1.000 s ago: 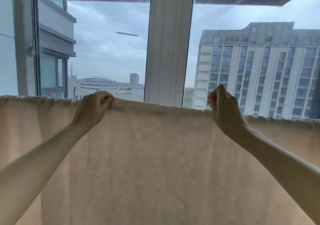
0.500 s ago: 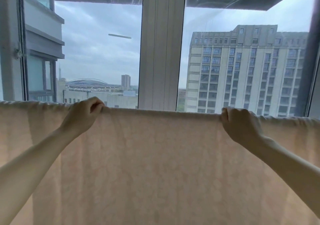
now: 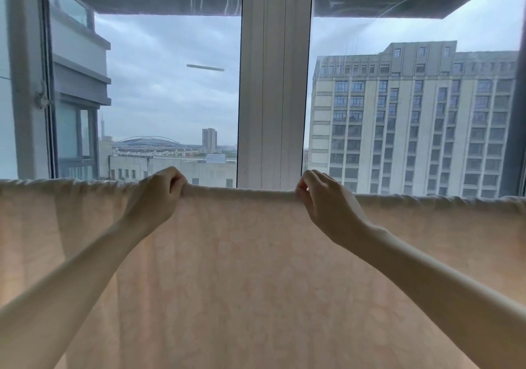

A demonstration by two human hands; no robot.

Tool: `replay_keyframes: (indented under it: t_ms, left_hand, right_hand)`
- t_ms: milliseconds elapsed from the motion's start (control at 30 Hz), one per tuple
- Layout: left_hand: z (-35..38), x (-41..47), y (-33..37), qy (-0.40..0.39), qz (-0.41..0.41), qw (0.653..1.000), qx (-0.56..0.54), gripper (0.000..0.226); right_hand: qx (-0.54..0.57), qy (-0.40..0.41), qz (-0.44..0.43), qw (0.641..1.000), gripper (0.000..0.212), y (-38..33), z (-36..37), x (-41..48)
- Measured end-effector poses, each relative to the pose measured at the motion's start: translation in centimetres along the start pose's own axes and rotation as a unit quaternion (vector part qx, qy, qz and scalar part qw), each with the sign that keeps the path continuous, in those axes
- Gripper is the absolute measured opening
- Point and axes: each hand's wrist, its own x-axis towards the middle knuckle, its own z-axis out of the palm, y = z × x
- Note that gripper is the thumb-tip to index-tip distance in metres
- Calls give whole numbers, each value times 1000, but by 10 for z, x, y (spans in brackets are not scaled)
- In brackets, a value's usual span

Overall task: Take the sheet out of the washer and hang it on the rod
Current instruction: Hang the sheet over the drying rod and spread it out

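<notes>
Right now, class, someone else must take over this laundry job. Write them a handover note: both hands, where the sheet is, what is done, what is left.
Left hand: pinches the top fold of the sheet.
Right hand: pinches the same fold, further right.
Sheet: draped over the rod, which the fold hides, and hanging in front of the window.
Done: the sheet is out of the washer and up on the rod.
Left: the fold lies smooth between the hands but is gathered outside them. Probably spread those stretches flat, then let go.
</notes>
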Motion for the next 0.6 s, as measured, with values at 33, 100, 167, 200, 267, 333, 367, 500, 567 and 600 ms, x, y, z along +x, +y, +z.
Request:
replay_keyframes:
  t_ms: [33, 100, 167, 200, 267, 333, 367, 500, 567, 600]
  left_hand:
    - [1, 0, -1, 2, -1, 1000, 4, 16]
    - [4, -2, 0, 5, 7, 1000, 6, 16]
    - [6, -3, 7, 10, 29, 999, 9, 16]
    - [7, -4, 13, 15, 46, 999, 12, 16]
    - [11, -5, 27, 24, 84, 996, 13, 15]
    - [17, -5, 39, 14, 112, 994, 2, 14]
    - [21, -6, 44, 3, 117, 993, -9, 14]
    - [30, -9, 51, -30, 113, 991, -61, 10]
    - [26, -9, 49, -48, 110, 990, -76, 9]
    - [23, -8, 48, -53, 107, 990, -81, 8]
  right_hand:
    - [-1, -3, 4, 1000, 14, 0, 0, 1]
    - [-6, -8, 10, 1000, 15, 5, -1, 0]
    - [-13, -2, 29, 999, 15, 13, -5, -4]
    - [-18, 6, 41, 999, 15, 18, -6, -6]
    - [-26, 13, 53, 998, 15, 28, -9, -10]
    - [-31, 7, 38, 999, 16, 33, -11, -10]
    - [-32, 2, 26, 999, 16, 34, -11, -9]
    - [-16, -19, -24, 999, 16, 15, -8, 1]
    - [-4, -26, -56, 998, 19, -2, -2, 8]
    - [0, -26, -74, 997, 20, -10, 2, 12]
